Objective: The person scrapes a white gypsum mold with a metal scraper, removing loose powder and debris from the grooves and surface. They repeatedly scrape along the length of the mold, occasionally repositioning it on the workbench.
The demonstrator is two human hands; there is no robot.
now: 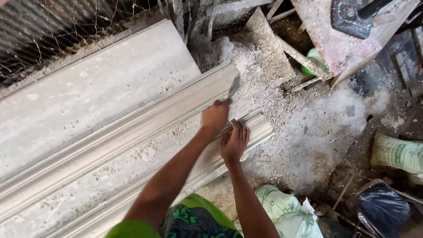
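Observation:
A long white plaster moulding [132,128] with ridged profiles runs diagonally from lower left to the centre. My left hand [215,117] is at its far end, shut on a small flat metal scraper [234,86] whose blade touches the end of the upper ridge. Just below, my right hand [234,142] presses on the end of the lower ridge, fingers slightly apart and holding nothing. Plaster crumbs lie in the channel between the ridges.
A flat plaster slab [101,83] lies beyond the moulding, with wire mesh [53,26] behind it. White plaster debris [317,123] covers the ground at right. Printed sacks [398,154] [286,211], a dusty board [339,44], a green container [315,59] and a dark bag [383,207] stand around.

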